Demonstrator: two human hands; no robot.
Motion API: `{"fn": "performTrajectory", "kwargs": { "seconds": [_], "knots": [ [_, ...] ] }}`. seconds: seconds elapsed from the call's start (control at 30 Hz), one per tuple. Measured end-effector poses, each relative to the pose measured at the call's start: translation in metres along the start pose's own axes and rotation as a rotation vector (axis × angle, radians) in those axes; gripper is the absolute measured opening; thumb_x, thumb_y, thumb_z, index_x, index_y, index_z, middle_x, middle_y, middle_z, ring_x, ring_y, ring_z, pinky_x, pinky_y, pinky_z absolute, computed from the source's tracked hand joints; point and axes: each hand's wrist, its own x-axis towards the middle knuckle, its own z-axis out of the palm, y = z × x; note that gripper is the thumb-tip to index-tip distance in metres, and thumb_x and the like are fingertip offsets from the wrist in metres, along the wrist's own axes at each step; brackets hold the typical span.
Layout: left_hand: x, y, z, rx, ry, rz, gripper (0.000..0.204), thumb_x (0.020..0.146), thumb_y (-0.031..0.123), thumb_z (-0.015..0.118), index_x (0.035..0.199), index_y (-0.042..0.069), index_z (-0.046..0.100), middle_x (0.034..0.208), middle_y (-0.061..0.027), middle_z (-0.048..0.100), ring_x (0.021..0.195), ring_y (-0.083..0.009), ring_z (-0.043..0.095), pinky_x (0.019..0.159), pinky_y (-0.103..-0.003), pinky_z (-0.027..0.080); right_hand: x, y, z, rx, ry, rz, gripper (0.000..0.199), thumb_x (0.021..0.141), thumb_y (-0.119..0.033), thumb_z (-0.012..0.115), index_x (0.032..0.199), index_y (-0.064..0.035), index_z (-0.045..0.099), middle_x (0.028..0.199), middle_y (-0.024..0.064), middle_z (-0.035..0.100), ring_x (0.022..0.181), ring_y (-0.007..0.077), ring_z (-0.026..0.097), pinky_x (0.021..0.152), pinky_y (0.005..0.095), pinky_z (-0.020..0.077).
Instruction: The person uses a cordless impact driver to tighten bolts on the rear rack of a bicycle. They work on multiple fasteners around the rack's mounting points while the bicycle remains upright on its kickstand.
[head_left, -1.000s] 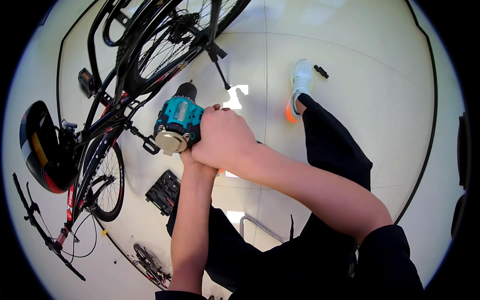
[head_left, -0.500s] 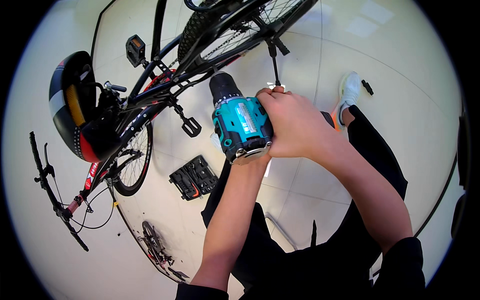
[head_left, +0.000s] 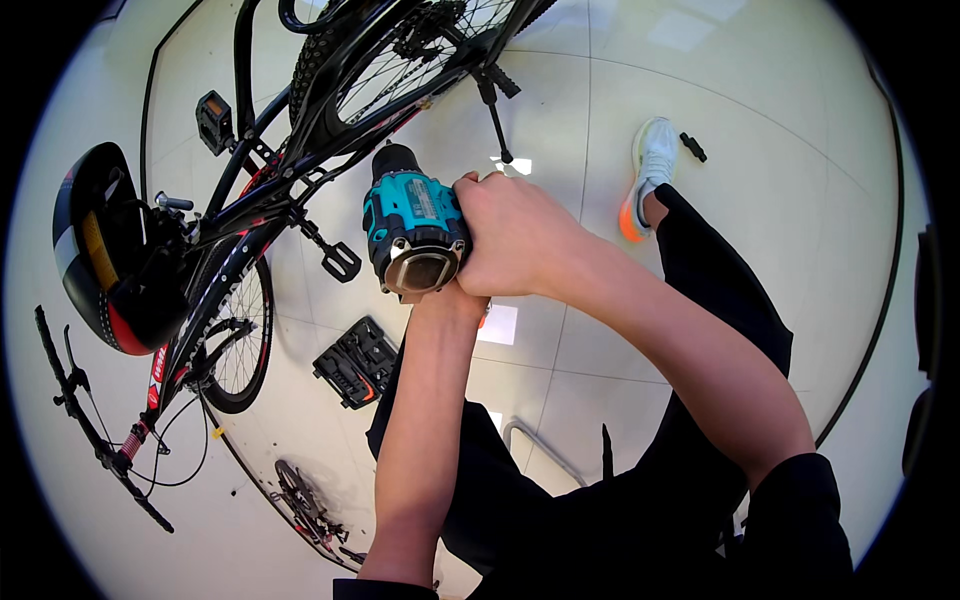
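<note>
A teal and black cordless drill point(head_left: 415, 205) is held up beside a black bicycle point(head_left: 330, 150), its chuck toward the bicycle's frame. A gap between the bit and the frame cannot be made out. My right hand point(head_left: 515, 230) is closed against the drill's right side, fingers curled around it. Under the drill's rear end lies my left hand point(head_left: 445, 297), closed around the grip as far as shows; the drill body hides most of its fingers. Just left of the drill hangs a black pedal point(head_left: 341, 262). The kickstand point(head_left: 502, 130) reaches down behind my right hand.
An open black tool case point(head_left: 357, 362) lies on the tiled floor, left of my left forearm. A small black part point(head_left: 692, 147) rests near my white shoe point(head_left: 655, 155). The saddle point(head_left: 100, 250) and handlebar point(head_left: 88, 410) stand at left. A second bicycle point(head_left: 310, 505) shows at lower left.
The whole view has shifted, so most things sit farther left. The drill has moved slightly left and away, and more of its rear end shows. Both hands stay on it.
</note>
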Motion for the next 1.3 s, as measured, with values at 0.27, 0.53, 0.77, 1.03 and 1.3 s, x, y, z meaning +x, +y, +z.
{"fn": "performTrajectory", "kwargs": {
  "seconds": [0.27, 0.53, 0.77, 1.03, 1.3],
  "knots": [
    [0.009, 0.01, -0.018, -0.143, -0.136, 0.006, 0.041, 0.097, 0.04, 0.046, 0.117, 0.006, 0.058, 0.117, -0.0123, 0.062, 0.109, -0.0247, 0.058, 0.095, -0.037, 0.048, 0.005, -0.009, 0.006, -0.036, 0.025, -0.065, 0.048, 0.053, -0.01, 0.064, 0.094, 0.0129, 0.057, 0.089, 0.0279, 0.063, 0.088, 0.0387, 0.065, 0.076, 0.0391, 0.0566],
    [-0.003, 0.016, -0.019, -0.164, -0.099, 0.049, 0.043, 0.095, 0.04, 0.049, 0.115, 0.003, 0.058, 0.115, -0.016, 0.062, 0.107, -0.0283, 0.059, 0.095, -0.037, 0.049, 0.005, -0.017, 0.008, -0.008, -0.002, -0.074, 0.067, 0.045, -0.01, 0.068, 0.103, 0.0191, 0.054, 0.09, 0.0289, 0.063, 0.088, 0.0396, 0.065, 0.075, 0.0382, 0.0565],
    [-0.004, 0.02, -0.027, -0.209, -0.164, 0.029, 0.046, 0.094, 0.042, 0.05, 0.114, 0.001, 0.058, 0.115, -0.0162, 0.062, 0.106, -0.0286, 0.059, 0.096, -0.038, 0.048, 0.007, -0.017, 0.017, -0.033, 0.015, -0.106, 0.057, 0.046, -0.009, 0.065, 0.095, 0.0175, 0.056, 0.084, 0.0286, 0.064, 0.085, 0.0392, 0.066, 0.074, 0.0393, 0.0564],
    [0.0, 0.029, -0.029, -0.264, -0.162, -0.005, 0.05, 0.095, 0.046, 0.047, 0.115, 0.002, 0.057, 0.118, -0.0174, 0.061, 0.107, -0.0299, 0.059, 0.096, -0.04, 0.047, 0.014, -0.024, 0.022, -0.044, 0.034, -0.1, 0.05, 0.053, -0.013, 0.067, 0.093, 0.0139, 0.055, 0.082, 0.0273, 0.062, 0.083, 0.0406, 0.064, 0.072, 0.043, 0.0553],
    [-0.003, 0.038, -0.04, -0.215, -0.163, 0.116, 0.053, 0.095, 0.048, 0.045, 0.121, 0.002, 0.054, 0.123, -0.0185, 0.059, 0.112, -0.031, 0.057, 0.1, -0.041, 0.045, 0.021, -0.04, 0.019, -0.05, -0.029, -0.146, 0.055, 0.049, -0.015, 0.071, 0.094, 0.0115, 0.054, 0.086, 0.0272, 0.061, 0.081, 0.0404, 0.064, 0.071, 0.0424, 0.0557]
  ]
}}
